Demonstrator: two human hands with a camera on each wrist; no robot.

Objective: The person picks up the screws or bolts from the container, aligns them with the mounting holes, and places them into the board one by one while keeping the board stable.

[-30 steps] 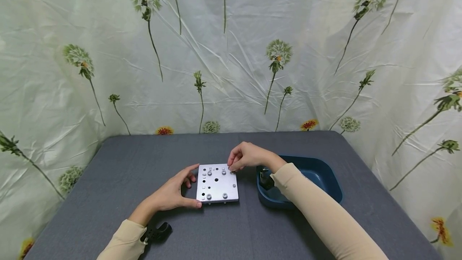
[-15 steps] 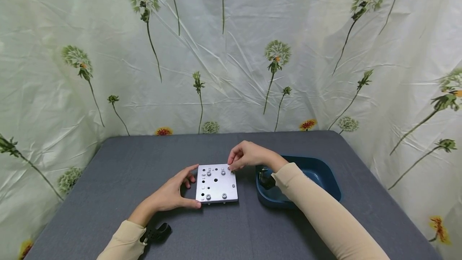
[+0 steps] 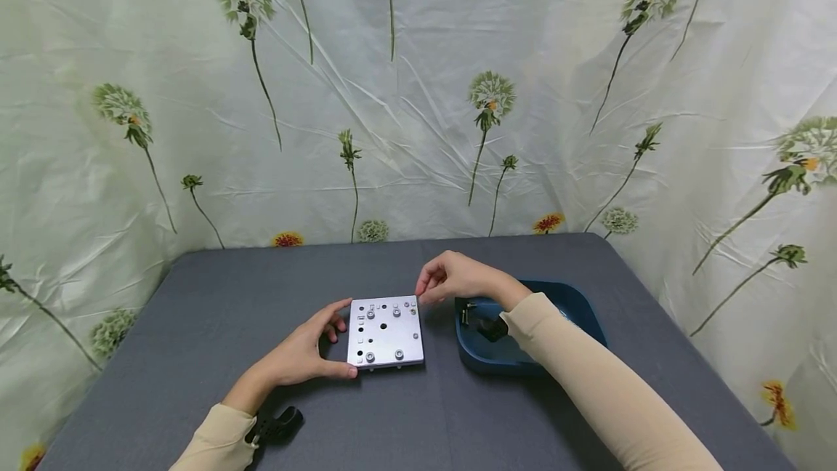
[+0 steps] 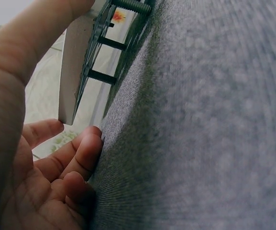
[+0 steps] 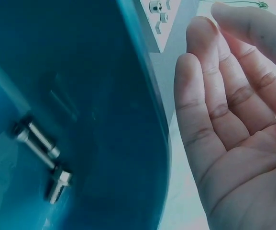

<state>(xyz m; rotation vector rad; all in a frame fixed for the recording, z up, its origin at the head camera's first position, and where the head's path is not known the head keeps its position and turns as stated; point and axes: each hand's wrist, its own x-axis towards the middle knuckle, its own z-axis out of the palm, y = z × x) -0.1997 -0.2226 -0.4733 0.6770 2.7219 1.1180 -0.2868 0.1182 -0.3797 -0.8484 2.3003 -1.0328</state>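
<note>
Item: one silver metal plate (image 3: pixel 391 336), lying flat side up on the dark grey cloth (image 3: pixel 405 420). The small pale marks near its left and far edges are too small on my feed to read as writing. Fitted to it: four larger screw heads (image 3: pixel 399 355) and smaller screws (image 3: pixel 415 336) along the right side. Threaded shanks (image 4: pixel 102 76) jut from its underside; my left wrist view cuts off the rest of the plate.

Item: left hand (image 3: pixel 301 353), at the plate's left edge, gripping it between thumb and forefinger, one at each left corner.

Item: right hand (image 3: pixel 454 278), just beside the plate's far right corner, fingers loosely bent, no grip that I can see; the forefinger tip is partly hidden from me.

Item: one blue tray (image 3: pixel 503 368), right of the plate, partly covered by the right sleeve (image 3: pixel 588 358). Inside, loose screws (image 5: pixel 63 177), blurred; I cannot count them surely.

Item: one flower-print curtain (image 3: pixel 418 93), behind the plate, cut off at the top.
</note>
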